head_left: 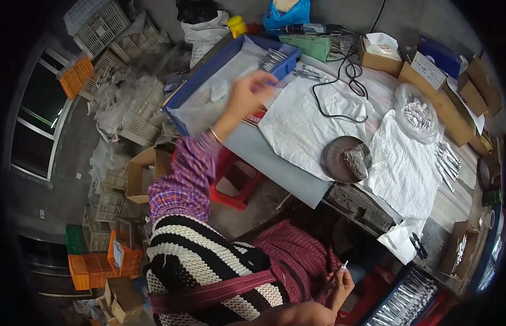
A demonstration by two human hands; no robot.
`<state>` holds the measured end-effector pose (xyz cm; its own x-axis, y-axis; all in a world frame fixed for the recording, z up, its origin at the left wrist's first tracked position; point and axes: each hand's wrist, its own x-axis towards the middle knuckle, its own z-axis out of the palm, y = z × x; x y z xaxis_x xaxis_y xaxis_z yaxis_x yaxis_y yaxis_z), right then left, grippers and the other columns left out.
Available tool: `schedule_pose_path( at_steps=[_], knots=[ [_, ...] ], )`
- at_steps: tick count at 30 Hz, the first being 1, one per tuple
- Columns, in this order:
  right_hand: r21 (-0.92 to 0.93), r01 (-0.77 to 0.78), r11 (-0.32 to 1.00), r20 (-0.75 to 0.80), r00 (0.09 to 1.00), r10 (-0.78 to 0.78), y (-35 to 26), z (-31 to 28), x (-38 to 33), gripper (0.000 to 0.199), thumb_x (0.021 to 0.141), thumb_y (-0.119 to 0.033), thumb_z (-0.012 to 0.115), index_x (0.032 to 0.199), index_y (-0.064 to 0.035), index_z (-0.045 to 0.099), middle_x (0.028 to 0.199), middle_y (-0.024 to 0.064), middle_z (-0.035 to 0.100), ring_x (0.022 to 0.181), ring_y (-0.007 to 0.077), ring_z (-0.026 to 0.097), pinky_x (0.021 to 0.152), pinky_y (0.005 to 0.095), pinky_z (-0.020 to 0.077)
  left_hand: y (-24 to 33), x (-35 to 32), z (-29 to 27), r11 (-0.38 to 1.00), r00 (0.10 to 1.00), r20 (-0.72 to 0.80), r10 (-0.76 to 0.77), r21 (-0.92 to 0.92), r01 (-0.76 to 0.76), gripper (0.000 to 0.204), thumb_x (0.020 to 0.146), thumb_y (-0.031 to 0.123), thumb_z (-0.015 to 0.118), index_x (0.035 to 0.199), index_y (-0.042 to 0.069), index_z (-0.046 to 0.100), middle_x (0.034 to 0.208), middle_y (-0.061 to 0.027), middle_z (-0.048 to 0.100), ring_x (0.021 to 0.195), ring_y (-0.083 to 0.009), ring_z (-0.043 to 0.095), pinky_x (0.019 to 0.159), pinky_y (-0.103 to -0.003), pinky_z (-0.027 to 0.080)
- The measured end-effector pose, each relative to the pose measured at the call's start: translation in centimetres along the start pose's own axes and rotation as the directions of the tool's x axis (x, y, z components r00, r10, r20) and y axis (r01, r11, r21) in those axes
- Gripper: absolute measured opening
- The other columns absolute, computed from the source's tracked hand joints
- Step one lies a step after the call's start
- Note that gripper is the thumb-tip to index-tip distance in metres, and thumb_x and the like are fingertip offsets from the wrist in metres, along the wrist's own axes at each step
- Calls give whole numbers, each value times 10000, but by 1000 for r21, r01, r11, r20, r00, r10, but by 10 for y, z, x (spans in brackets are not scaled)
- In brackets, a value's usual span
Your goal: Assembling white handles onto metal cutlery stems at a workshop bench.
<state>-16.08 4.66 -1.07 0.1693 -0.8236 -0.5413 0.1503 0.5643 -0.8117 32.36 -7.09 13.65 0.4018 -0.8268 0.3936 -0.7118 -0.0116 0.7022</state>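
Note:
My left hand, slightly blurred, is raised over the near edge of the blue tray. Its fingers look loosely apart, with nothing visible in them. Slim metal rods lie in the tray's right end, and several more lie just outside it. Low by my lap, my right hand pinches a small slim white piece that points upward. Below that hand is a dark-rimmed tray packed with silvery metal rods.
White cloth covers much of the table, with a black cable across it. A brown bowl holds a bag of small parts. A plastic bag of small white cylinders sits farther right. Red stool stands below; crates pile at left.

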Motion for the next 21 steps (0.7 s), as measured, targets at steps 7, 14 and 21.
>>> schedule_pose_path(
  at_steps=[7, 14, 21],
  knots=[
    [-53, -18, 998, 53, 998, 21, 5, -3, 3, 207, 891, -55, 573, 1068, 51, 580, 791, 78, 616, 660, 117, 580, 599, 225, 482, -156, 26, -100, 777, 833, -192, -518, 301, 553, 373, 614, 300, 811, 756, 2, 637, 560, -43, 566, 459, -108, 525, 402, -279, 390],
    [-6, -61, 998, 33, 998, 61, -3, 5, 2, 221, 884, -74, 590, 1084, 19, 580, 802, 61, 630, 668, 110, 590, 597, 202, 474, -201, 20, -103, 776, 787, -161, -595, 142, 615, 362, 619, 253, 838, 611, 38, 547, 522, -24, 512, 395, -111, 439, 352, -284, 318],
    [18, 5, 1000, 8, 1000, -5, -8, 2, -7, 304, 888, -41, 562, 1182, 34, 540, 841, 60, 624, 706, 112, 586, 662, 208, 473, -186, 23, -109, 788, 782, -197, -591, -346, 509, 271, 713, 151, 770, 733, 120, 502, 555, 35, 485, 381, -33, 390, 311, -195, 255]
  ],
)
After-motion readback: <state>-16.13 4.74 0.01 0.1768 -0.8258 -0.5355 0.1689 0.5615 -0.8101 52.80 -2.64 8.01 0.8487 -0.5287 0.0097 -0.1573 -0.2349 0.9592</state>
